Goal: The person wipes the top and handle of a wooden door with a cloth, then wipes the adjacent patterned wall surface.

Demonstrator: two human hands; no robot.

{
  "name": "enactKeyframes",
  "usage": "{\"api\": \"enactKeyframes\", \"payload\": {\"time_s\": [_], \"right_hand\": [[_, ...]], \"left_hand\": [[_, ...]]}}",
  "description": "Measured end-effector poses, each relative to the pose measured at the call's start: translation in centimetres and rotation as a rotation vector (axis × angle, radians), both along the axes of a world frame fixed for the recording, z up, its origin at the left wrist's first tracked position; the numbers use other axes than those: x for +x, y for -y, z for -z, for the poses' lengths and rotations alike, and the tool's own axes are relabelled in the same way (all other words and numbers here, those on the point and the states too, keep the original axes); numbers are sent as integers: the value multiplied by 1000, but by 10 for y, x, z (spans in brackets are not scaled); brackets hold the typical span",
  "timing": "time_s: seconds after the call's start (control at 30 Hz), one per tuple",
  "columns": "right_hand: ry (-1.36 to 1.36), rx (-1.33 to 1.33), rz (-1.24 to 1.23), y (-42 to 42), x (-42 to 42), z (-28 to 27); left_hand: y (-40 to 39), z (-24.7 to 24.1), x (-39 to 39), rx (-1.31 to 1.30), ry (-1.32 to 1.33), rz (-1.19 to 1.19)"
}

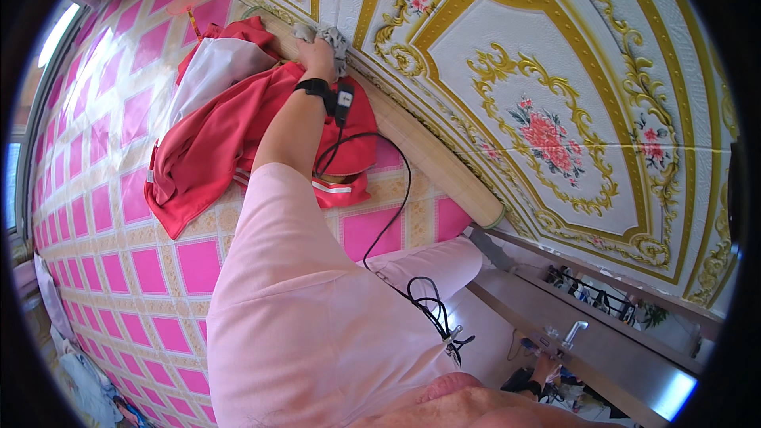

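Observation:
My left hand (318, 53) reaches far forward, its fingers closed on a crumpled grey cloth (337, 50) beside the wall. A black wrist strap with a small cabled device (343, 101) is on that wrist. Under and beside the forearm lies a rumpled red garment (208, 154) with white stripes and a whitish panel. The bed beneath has a pink-and-cream checked cover (156, 270). My right hand (544, 365), also with a dark wrist strap, shows small at the lower right near a metal handle; what its fingers hold is unclear.
A long rolled mat (440, 160) lies along the ornate gold-and-white wall panel (523, 71). A pink swatter (191, 15) rests beyond the garment. At right is a brown door (600, 345) with a handle (574, 333). A black cable (404, 190) loops from my wrist towards my shirt.

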State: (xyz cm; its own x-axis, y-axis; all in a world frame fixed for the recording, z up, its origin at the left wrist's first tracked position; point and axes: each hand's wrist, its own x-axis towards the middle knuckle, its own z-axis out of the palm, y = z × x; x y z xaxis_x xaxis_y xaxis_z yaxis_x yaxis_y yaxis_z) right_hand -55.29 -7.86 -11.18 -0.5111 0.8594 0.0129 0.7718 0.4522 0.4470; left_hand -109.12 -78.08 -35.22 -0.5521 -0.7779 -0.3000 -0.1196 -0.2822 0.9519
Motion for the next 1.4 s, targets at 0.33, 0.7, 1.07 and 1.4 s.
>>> {"api": "enactKeyframes", "payload": {"time_s": [0.33,0.7,1.07,1.4], "right_hand": [[-141,-18,5,-17,-10,6],[-163,-8,24,-42,5,16],[73,-48,-171,-22,11,6],[-837,-893,-775,160,-84,-149]], "left_hand": [[-98,-11,28,241,-117,-3],[-158,-52,123,702,-345,444],[-173,-13,128,731,-177,561],[-165,10,126,598,-34,787]]}}
